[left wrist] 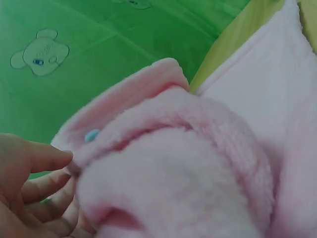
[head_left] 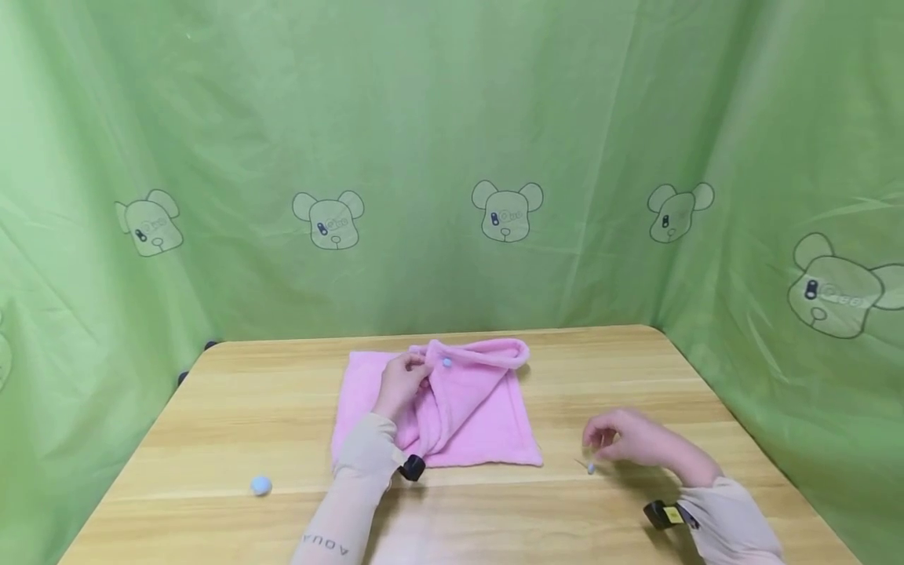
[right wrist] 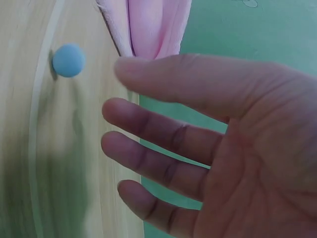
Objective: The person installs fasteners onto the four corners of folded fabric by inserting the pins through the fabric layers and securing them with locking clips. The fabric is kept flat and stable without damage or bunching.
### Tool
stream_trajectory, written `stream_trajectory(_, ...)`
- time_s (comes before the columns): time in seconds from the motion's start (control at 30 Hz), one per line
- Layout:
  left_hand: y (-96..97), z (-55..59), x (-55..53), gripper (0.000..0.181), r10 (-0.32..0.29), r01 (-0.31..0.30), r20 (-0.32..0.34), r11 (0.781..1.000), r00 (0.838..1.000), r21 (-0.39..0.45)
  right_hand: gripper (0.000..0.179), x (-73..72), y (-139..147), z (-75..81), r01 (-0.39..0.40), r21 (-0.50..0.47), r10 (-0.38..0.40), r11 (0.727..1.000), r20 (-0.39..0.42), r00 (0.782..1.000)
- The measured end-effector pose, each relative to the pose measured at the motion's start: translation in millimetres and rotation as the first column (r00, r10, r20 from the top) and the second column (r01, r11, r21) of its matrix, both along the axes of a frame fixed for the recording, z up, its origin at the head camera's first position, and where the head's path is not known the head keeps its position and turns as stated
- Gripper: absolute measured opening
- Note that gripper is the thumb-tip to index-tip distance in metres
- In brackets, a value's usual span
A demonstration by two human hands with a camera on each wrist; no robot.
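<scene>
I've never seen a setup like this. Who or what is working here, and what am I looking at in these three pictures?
There is no robot here: these are a person's own two hands. The wide picture comes from a camera worn on the head; the two close-ups come from wrist cameras, one on each arm.

A pink cloth, partly folded over, lies on a wooden table before a green curtain. The left hand pinches the cloth's edge near a small blue bead-like piece. The right hand seems to hold nothing; beside its fingertips is a tiny blue-headed item, perhaps a pin. Off to the left sits a pale blue ball.
</scene>
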State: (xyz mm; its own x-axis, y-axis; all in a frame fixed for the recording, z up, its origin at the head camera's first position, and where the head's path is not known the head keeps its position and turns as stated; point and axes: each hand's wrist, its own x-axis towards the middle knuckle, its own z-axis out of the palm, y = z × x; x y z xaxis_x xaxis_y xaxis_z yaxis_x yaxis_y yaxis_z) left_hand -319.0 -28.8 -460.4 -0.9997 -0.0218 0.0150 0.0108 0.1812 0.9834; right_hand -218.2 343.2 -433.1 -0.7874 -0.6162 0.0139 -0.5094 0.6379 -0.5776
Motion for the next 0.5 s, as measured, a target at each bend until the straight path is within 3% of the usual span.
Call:
stream_trajectory(0.1,2.4,10.1,5.9,0.024,0.023,-0.024,-0.02,0.999,1.0,-0.047,0.017,-1.2,-1,-3.5,-0.012,0.015,0.011,1.0,0.018,1.0)
stream_trajectory(0.27,9.1,30.2,18.9,0.026,0.031,-0.047,-0.127,0.992,0.991,-0.12,0.018,-1.4,-4,-6.5,-0.012,0.012,0.011,1.0,0.059,0.998)
stream_trajectory(0.4,17.8,44.6,34.2,0.024,-0.075,0.037,-0.192,0.98,0.978,-0.198,0.019,-0.7,-7,-7.0,-0.003,0.004,0.003,1.0,0.107,0.994)
stream_trajectory(0.5,26.8,47.8,45.5,0.02,-0.214,0.133,-0.233,0.938,0.949,-0.32,0.019,-0.2,-9,-8.0,0.007,0.002,-0.007,1.0,0.139,0.99)
